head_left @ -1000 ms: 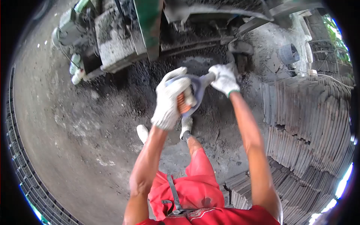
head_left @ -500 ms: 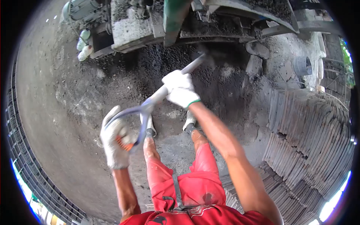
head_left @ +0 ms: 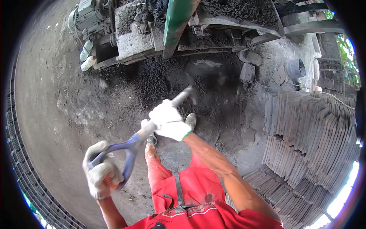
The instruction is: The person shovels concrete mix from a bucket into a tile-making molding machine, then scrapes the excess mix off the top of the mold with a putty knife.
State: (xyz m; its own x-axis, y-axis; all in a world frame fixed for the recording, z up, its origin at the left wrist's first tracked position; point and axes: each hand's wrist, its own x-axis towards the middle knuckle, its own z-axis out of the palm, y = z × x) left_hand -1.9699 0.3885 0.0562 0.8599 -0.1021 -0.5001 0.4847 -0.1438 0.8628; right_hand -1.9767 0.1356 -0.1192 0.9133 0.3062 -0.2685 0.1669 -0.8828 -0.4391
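Before the grimy machine (head_left: 135, 47), 2 gloved hands grip 1 D-handled tool (head_left: 143, 134)

Compared with 0.5 seconds ago, both hands have drawn back toward the body and a little to the left, and the far end of the tool lies farther from the machine. I count 2 hands, 1 tool, 2 shoes (head_left: 191, 121), 1 bucket (head_left: 296, 69) and 1 motor (head_left: 87, 17); the stacked slabs (head_left: 305, 129) are too many to count. The left hand (head_left: 102, 173) has its fingers curled around the D-grip, while the right hand (head_left: 167, 120) is wrapped around the shaft. The tool is held above the floor (head_left: 49, 126), its long axis slanting from beside the person's left leg forward and rightward, its blurred head (head_left: 191, 91) pointing away from the person
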